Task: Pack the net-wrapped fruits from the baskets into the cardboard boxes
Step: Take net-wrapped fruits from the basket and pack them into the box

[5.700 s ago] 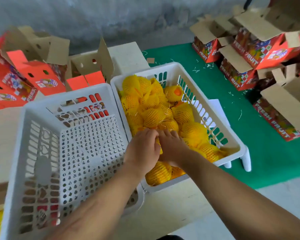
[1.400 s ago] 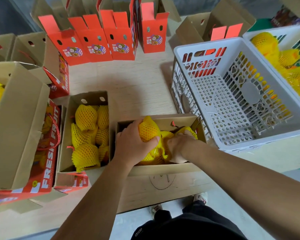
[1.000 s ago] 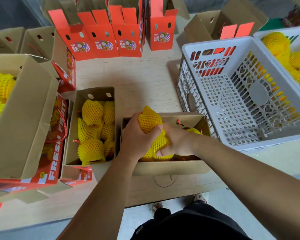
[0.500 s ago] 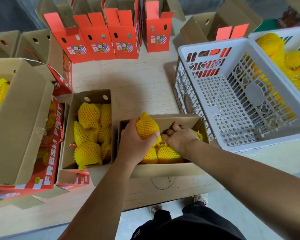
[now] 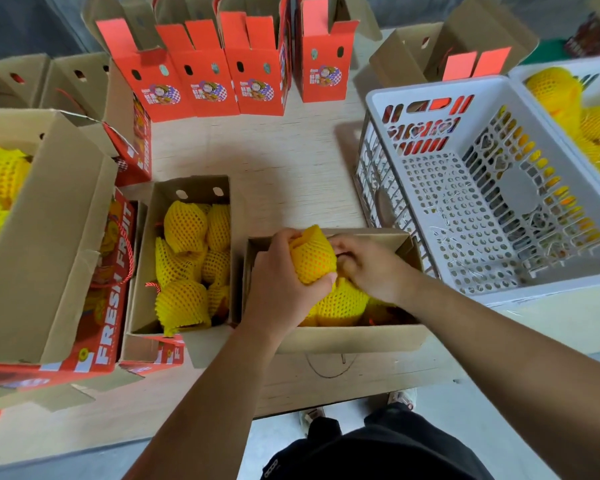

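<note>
Fruit (image 5: 311, 258): yellow net sleeve, held over the near box (image 5: 354, 337), above the fruits already lying in it. Long axis runs roughly upright, tilted a little, open net end toward the far side.

Your left hand (image 5: 284, 282) has it. Grip: fingers and thumb wrapped round the lower half, thumb tip at the near bottom edge. Full hold, not a pinch.

Your right hand (image 5: 371, 268) sits just right of the fruit, touching or nearly touching it, fingers curled down into the box. Whether they hold a packed fruit or only press is hidden; cannot tell.

The relation that counts: the fruit is in the left hand, straight above the box's middle, and the free room looks to be at the far left of the box. Judgement: the drop is short, down and slightly away from you. The right hand is nearer the packed layer and best placed to make the gap.

Against half a second ago: the fruit sits higher and more to the right, and the right hand has shifted in against it from the box's far wall. The layer below looks unchanged.

Outward: a filled box (image 5: 187, 258) just left, another fruit box (image 5: 49, 237) far left. Empty white basket (image 5: 482, 209) to the right on the desk (image 5: 274, 161), a second basket (image 5: 575, 109) with fruit beyond it. Red boxes (image 5: 229, 74) stand along the far side.
</note>
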Demonstrator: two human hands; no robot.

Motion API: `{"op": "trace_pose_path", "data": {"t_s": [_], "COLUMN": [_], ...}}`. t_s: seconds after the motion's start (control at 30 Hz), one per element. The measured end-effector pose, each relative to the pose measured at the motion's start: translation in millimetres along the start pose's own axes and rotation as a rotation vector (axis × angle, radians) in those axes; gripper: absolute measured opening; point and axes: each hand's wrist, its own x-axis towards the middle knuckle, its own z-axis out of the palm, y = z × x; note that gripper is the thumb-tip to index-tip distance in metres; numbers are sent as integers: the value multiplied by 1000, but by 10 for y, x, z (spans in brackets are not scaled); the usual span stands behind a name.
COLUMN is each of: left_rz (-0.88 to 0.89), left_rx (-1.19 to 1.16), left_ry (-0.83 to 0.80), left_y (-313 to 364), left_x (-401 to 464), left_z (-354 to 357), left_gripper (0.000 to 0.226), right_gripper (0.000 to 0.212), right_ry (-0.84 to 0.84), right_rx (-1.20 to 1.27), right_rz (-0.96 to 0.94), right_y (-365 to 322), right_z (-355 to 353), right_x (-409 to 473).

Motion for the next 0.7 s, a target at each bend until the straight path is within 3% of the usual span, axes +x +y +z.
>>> {"op": "trace_pose_path", "data": {"t_s": [0.07,0.1,0.17,0.23,0.3,0.37,0.43,0.6,0.7], "left_rz": [66,100,149,184,191,197,205,177,185], "left_rx": [48,75,134,210,265,275,273,282,399], "left_ry": [-59,-105,-225,-338,-397,-440,-497,-705,-838], "left_y": [83,134,233,281,276,276,299,470,595], "left_x": [-12,-16,-15,-12,-11,-5,3,195,245], "left_z": [37,64,124,182,219,231,233,299,520], "left_gripper": [79,78,75,75,75,74,75,84,87], "right_gripper": [35,35,36,57,61,51,56,57,75], "right_ry": [19,-35,-310,-529,-556,-477,-396,-179,-258], "right_rx": [167,78,-510,-1094,-1356,-1429,-1475,-1369,-1358], "right_rz": [85,81,51,119,194,159,74,-54,-6], "right_y": [13,53,127,191,170,176,187,128,73], "right_z": [-216,-310,-372,-236,-155,-171,-242,-360,-498], "right_x": [-71,-108,-169,-180,-117,-60,-50,-163,-229]}}
